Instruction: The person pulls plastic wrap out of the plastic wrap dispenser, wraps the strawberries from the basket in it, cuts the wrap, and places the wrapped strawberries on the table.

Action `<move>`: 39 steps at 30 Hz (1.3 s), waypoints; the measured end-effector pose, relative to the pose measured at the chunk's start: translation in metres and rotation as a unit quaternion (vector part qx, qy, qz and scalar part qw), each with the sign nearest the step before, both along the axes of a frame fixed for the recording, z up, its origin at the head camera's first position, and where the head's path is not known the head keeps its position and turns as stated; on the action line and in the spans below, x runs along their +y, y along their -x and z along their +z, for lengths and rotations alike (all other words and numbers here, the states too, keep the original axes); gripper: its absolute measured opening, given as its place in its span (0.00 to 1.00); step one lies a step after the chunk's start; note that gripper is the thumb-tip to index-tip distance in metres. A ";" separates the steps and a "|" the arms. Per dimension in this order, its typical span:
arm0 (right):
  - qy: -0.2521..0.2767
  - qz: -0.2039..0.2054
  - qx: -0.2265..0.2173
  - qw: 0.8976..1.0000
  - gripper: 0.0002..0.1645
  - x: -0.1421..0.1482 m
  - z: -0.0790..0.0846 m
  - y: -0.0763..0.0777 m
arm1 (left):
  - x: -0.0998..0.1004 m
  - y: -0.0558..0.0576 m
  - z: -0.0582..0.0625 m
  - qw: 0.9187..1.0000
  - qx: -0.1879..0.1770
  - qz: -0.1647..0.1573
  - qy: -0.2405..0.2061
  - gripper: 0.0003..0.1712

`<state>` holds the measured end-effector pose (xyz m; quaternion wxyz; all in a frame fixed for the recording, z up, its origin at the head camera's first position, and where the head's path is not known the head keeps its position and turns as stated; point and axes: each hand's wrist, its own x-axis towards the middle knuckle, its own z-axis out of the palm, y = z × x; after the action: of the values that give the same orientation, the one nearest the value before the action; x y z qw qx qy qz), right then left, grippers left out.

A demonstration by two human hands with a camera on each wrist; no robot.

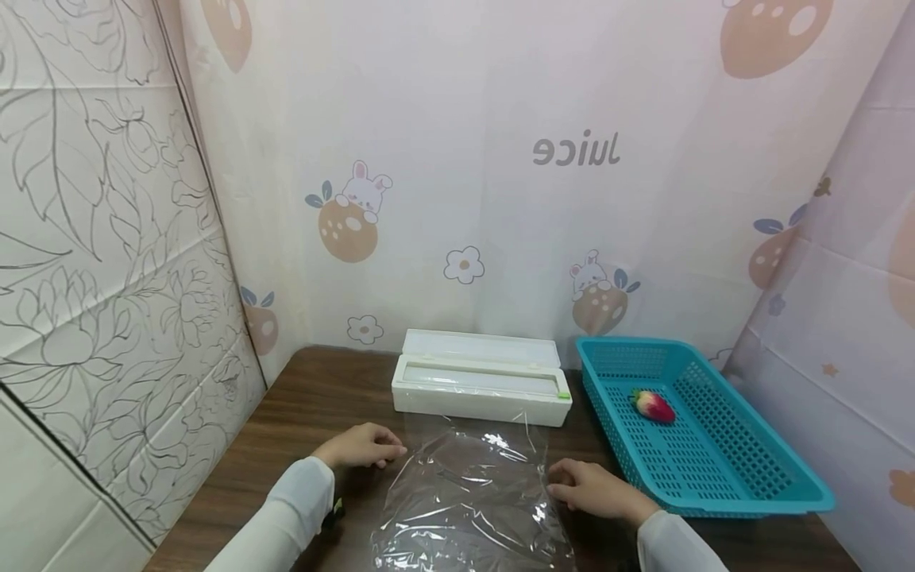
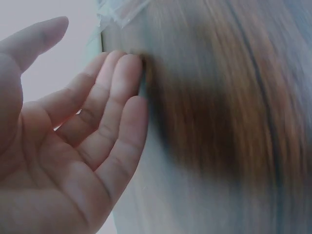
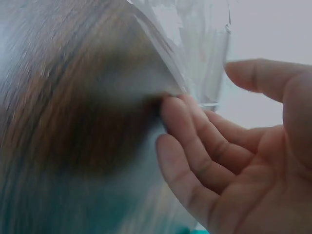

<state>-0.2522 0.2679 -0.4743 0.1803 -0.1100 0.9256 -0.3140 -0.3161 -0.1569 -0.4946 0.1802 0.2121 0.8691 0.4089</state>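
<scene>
A sheet of clear cling film (image 1: 472, 500) lies crinkled and shiny on the table, running from the front of a white cling film dispenser box (image 1: 479, 401) toward me. The box's lid (image 1: 480, 348) stands raised at the back. Beside the film's left edge is my left hand (image 1: 363, 446), its fingers loosely bent and holding nothing. My right hand (image 1: 599, 488) is at the right edge, fingertips right at the film. In the left wrist view the left fingers (image 2: 127, 78) are loosely extended, thumb apart. The right wrist view has the right fingers (image 3: 178, 119) relaxed beside the film (image 3: 170, 63).
A turquoise plastic basket (image 1: 743, 504) stands at the right with a red and pale strawberry (image 1: 654, 406) inside. The dark wooden table (image 1: 307, 397) ends at a patterned wall covering (image 1: 465, 199) behind the box. A small green tab (image 1: 564, 395) sits at the box's right end.
</scene>
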 end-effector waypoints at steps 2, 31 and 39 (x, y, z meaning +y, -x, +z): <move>-0.008 -0.037 0.003 0.999 0.21 -0.006 -0.005 0.005 | 0.005 0.003 -0.002 1.000 -0.008 0.008 -0.005 0.20; -0.029 -0.027 -0.001 0.999 0.10 0.011 -0.043 0.031 | 0.005 -0.001 -0.015 0.998 0.062 0.015 0.017 0.07; -0.023 -0.029 -0.018 0.999 0.17 0.015 -0.044 0.031 | 0.003 -0.003 -0.016 0.999 0.053 0.011 -0.005 0.09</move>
<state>-0.2829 0.2829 -0.5187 0.1899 -0.0735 0.9321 -0.2995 -0.3135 -0.1540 -0.5106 0.1279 0.2246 0.8777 0.4034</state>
